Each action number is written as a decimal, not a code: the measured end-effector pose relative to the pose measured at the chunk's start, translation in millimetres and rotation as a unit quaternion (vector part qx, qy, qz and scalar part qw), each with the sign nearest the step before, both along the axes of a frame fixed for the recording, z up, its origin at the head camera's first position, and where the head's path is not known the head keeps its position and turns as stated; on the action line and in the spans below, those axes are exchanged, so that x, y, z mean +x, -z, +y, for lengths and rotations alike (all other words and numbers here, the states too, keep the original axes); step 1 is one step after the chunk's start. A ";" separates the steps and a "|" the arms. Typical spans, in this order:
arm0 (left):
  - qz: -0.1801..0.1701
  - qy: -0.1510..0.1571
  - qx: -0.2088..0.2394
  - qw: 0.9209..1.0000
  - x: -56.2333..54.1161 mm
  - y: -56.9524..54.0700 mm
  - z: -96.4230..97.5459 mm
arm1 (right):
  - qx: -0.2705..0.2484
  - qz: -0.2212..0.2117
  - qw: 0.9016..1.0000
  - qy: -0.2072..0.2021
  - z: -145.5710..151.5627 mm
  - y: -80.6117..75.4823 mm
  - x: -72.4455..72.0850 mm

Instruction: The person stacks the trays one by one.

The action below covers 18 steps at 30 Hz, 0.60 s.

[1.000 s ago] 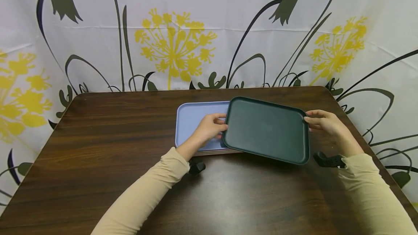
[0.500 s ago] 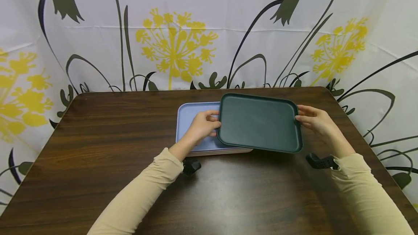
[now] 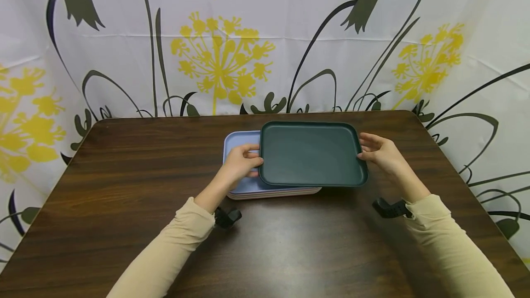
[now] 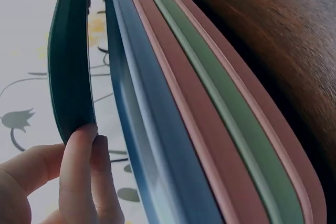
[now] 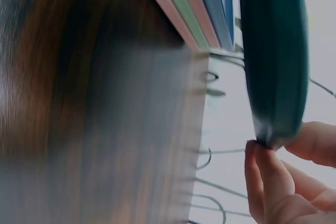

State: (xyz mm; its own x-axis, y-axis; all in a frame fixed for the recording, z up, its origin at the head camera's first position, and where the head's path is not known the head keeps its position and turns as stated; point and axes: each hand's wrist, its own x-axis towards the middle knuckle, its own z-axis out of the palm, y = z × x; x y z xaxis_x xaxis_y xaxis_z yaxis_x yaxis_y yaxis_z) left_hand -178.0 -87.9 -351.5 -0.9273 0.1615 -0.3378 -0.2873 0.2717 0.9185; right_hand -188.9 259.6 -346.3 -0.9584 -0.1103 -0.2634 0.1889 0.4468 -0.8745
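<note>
A dark green rectangular tray is held level between both hands, raised over a stack of trays. My left hand pinches its left short edge, thumb on one side and fingers on the other. At the opposite short edge, my right hand pinches the rim. Beneath it lies a blue tray, the top of the stack; most of its surface is hidden by the green one. In the left wrist view a gap shows between the green tray and the blue tray, with pink and green trays layered under the blue.
The stack rests on a dark brown wooden table, toward its back edge. Behind and to the right hangs a white cloth with yellow and grey-green plant prints. Each wrist wears a black band.
Both hands have carried the green tray leftward, further over the stack. Its tilt has levelled out, so its edges now run nearly parallel to the blue tray's.
</note>
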 end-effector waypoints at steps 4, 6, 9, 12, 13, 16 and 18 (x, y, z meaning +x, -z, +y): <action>-0.001 0.002 -0.013 1.000 1.3 -2.5 -8.5 | 0.002 0.007 1.000 0.014 -11.3 0.7 -0.9; -0.001 0.000 -0.019 1.000 1.5 -4.4 -12.6 | -0.006 0.009 1.000 0.015 -16.8 1.3 -1.5; 0.004 0.001 -0.031 0.999 0.6 -7.0 -17.7 | -0.013 0.017 1.000 0.017 -25.1 2.9 -2.4; 0.011 0.002 -0.055 0.998 -0.8 -8.6 -22.4 | -0.010 0.023 0.999 0.020 -33.6 4.9 -3.7; 0.012 0.003 -0.063 0.998 -1.2 -8.8 -23.8 | -0.006 0.023 0.999 0.022 -36.3 5.5 -4.2; 0.011 0.005 -0.091 0.996 -2.0 -7.8 -28.3 | -0.005 0.021 0.999 0.023 -43.8 7.6 -5.7; 0.009 0.007 -0.103 0.995 -2.4 -6.4 -31.4 | -0.008 0.018 0.999 0.025 -48.0 9.2 -6.8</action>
